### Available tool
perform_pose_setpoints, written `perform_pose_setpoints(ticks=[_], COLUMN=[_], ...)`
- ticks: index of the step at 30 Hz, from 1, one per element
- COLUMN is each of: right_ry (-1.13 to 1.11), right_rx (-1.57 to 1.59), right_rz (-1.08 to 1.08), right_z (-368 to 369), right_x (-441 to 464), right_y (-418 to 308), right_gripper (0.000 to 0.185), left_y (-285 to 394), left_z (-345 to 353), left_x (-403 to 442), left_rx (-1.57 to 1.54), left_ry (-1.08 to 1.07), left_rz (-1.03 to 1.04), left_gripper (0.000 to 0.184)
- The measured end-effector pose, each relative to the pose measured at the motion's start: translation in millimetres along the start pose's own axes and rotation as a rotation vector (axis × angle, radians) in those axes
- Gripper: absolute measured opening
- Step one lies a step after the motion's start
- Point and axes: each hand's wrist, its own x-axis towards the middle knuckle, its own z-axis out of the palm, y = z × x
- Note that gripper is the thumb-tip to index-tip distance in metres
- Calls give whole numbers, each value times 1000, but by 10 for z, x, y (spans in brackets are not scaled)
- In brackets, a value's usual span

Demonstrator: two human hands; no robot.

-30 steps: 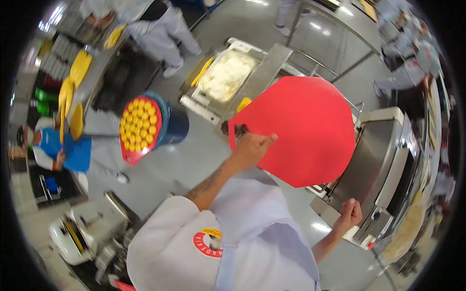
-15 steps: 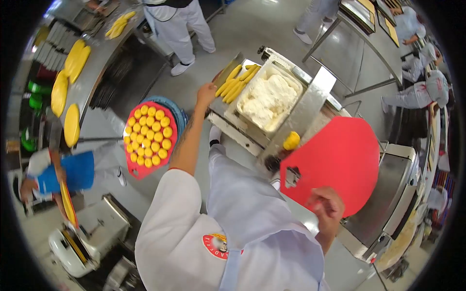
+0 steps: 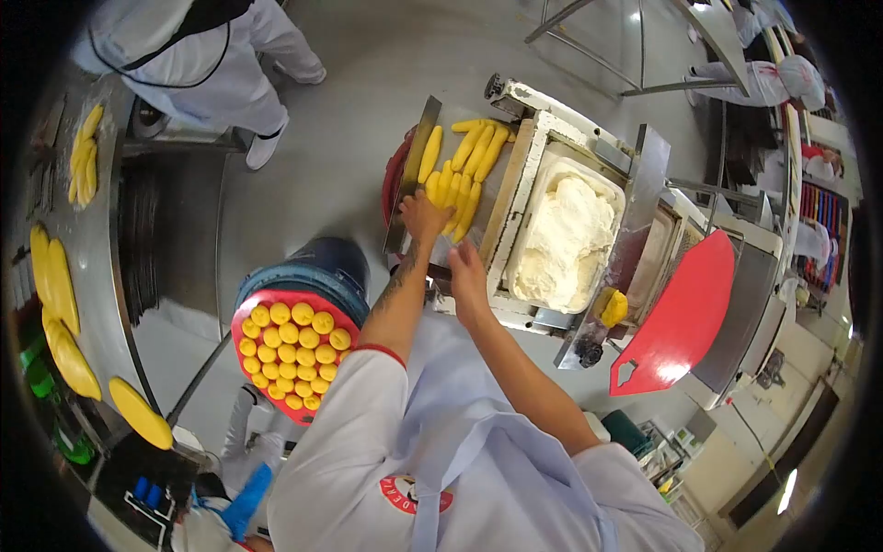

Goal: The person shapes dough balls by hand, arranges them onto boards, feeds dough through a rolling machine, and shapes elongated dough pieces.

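Observation:
Several yellow dough rolls (image 3: 472, 152) lie in a metal tray (image 3: 490, 189) at one end of a machine. My left hand (image 3: 425, 216) is over the tray's near end, its fingers spread and touching the nearest rolls. Close beside it, my right hand (image 3: 469, 281) has its fingers stretched out by the lower tip of a roll; whether they touch it I cannot tell. To the right of the rolls, a white tub (image 3: 515, 281) holds a pale, creamy mass (image 3: 568, 235).
A red board (image 3: 681, 317) leans at the machine's right. At left, yellow dough balls (image 3: 287, 354) sit on another red board (image 3: 260, 308) atop a blue barrel (image 3: 336, 262). Flat yellow dough pieces (image 3: 60, 285) lie on a steel table (image 3: 101, 267). A person (image 3: 244, 55) stands beyond it.
My right hand has left the red board on the right and come over beside my left hand at the rolls. My left hand has moved from the tray's edge onto the rolls. The view has shifted.

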Motion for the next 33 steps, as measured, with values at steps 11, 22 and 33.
perform_pose_setpoints(ticks=[11,22,33], right_ry=[601,355,448], right_rx=[-491,-231,-455], right_rz=[126,2,50], right_z=[655,831,1225], right_x=[1187,1410,1242], right_y=[365,536,387], right_gripper=[66,46,45], left_y=[-669,-1093,-1368], left_z=[-829,-1673,-1654], left_x=[-140,-679,-1122], left_rx=[-1014,-1190,-1457], left_ry=[-299,-194,-90], left_rz=[31,-83,-182], left_gripper=[63,51,47])
